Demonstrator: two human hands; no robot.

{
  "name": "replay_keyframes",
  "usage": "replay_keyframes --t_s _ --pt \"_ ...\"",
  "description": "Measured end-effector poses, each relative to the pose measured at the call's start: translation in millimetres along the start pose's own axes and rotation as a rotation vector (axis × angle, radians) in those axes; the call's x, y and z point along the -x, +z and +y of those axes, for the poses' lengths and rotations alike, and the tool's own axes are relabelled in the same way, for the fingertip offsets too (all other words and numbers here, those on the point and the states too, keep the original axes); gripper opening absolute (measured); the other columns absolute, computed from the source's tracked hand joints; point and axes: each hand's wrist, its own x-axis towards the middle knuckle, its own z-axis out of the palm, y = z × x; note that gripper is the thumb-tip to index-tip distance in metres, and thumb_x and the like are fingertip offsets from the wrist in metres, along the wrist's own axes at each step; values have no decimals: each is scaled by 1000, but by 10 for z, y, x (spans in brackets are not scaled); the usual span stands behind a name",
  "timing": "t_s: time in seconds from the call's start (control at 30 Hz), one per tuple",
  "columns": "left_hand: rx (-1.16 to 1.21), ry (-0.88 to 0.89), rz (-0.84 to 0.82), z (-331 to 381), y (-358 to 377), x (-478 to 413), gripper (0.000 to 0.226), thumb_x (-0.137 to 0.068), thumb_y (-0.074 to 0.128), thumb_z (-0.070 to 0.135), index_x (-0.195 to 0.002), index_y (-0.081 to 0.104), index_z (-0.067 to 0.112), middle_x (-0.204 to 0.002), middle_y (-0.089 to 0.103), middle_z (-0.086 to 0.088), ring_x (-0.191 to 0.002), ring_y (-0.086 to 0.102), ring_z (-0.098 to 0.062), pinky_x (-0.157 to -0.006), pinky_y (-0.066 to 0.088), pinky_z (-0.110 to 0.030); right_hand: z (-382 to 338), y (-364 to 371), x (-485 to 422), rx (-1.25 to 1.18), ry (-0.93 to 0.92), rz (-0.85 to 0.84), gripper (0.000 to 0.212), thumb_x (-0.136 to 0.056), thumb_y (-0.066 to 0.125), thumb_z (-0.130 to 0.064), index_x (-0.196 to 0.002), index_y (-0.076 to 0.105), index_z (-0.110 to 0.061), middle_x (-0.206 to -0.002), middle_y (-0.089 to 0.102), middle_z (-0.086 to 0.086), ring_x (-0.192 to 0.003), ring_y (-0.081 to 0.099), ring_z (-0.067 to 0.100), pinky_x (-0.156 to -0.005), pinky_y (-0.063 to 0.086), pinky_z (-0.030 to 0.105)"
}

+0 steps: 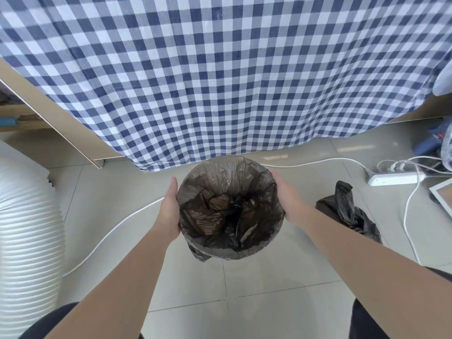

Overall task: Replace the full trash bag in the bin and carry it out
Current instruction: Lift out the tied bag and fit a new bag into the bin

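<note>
A round bin (pixel 195 250) stands on the tiled floor in the middle, lined with a thin dark brown bag (pixel 230 189) whose edge is folded over the rim. My left hand (pixel 171 209) lies flat against the bin's left side, fingers pointing away from me. My right hand (pixel 286 199) presses against the right side, fingers following the rim. A full black trash bag (pixel 347 211), tied at the top, sits on the floor to the right of the bin.
A blue-and-white checked cloth (pixel 220 81) hangs right behind the bin. A white ribbed hose (pixel 27 228) fills the left. A white cable (pixel 110 231) crosses the floor, and a power strip (pixel 391 178) with plugs lies at the right. My knees show at the bottom.
</note>
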Motion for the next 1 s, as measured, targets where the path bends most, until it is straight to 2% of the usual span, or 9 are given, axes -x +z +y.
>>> replay_keyframes --t_s 0.1,0.27,0.43,0.5,0.67,0.77,0.83,0.93,1.0 --pt "-27 86 72 6 5 -7 73 -102 30 73 -127 72 18 -123 78 -9 -114 71 -31 -103 51 -47 -8 -7 37 21 11 -4 74 -88 37 -79 -132 68 -28 -135 67 -2 -126 58 24 -120 33 48" --pt "-295 172 606 -32 -88 15 44 -99 37 41 -105 69 10 -127 68 -16 -116 60 -41 -109 47 -52 -82 -14 28 170 -147 217 52 -104 26 -51 -110 68 -23 -119 69 7 -111 60 26 -99 38 39" --pt "-276 157 451 -251 179 249 56 -111 34 43 -138 60 3 -138 62 -23 -128 59 -42 -103 48 -49 -29 103 -14 -44 8 101 47 -103 39 -56 -117 67 -21 -113 66 1 -106 59 24 -111 40 44" --pt "-236 195 441 -269 207 244 55 -112 31 45 -137 61 6 -132 63 -16 -119 58 -38 -98 45 -44 -18 146 13 -112 46 47 45 -103 44 -55 -108 69 -18 -101 69 1 -95 62 23 -107 44 44" --pt "-52 229 323 -192 11 23 61 -98 39 67 -128 71 24 -131 72 1 -123 64 -25 -117 44 -47 29 186 5 -234 21 16 43 -99 48 -53 -100 78 -21 -102 80 5 -103 70 25 -98 52 39" --pt "81 266 453 -198 -102 62 48 -106 41 51 -135 66 22 -144 64 1 -137 55 -21 -119 35 -37 107 134 0 -239 8 131 48 -106 35 -50 -100 68 -16 -98 72 2 -100 64 20 -89 42 33" --pt "188 220 471 -298 -125 131 48 -110 35 46 -141 63 21 -146 61 0 -138 52 -19 -109 36 -32 189 119 -18 -242 -1 172 45 -107 34 -49 -108 65 -17 -110 69 0 -106 60 19 -94 39 33" --pt "295 97 301 -550 9 250 50 -113 26 50 -124 67 24 -122 71 3 -108 65 -17 -91 48 -31 349 186 -80 -371 66 74 56 -93 48 -61 -121 73 -20 -116 77 1 -115 68 23 -104 50 38" --pt "342 74 254 -667 69 234 50 -113 29 53 -123 69 25 -128 72 3 -116 66 -19 -108 48 -37 401 237 -73 -439 99 10 58 -89 53 -62 -121 75 -19 -116 78 8 -114 70 31 -107 51 47"
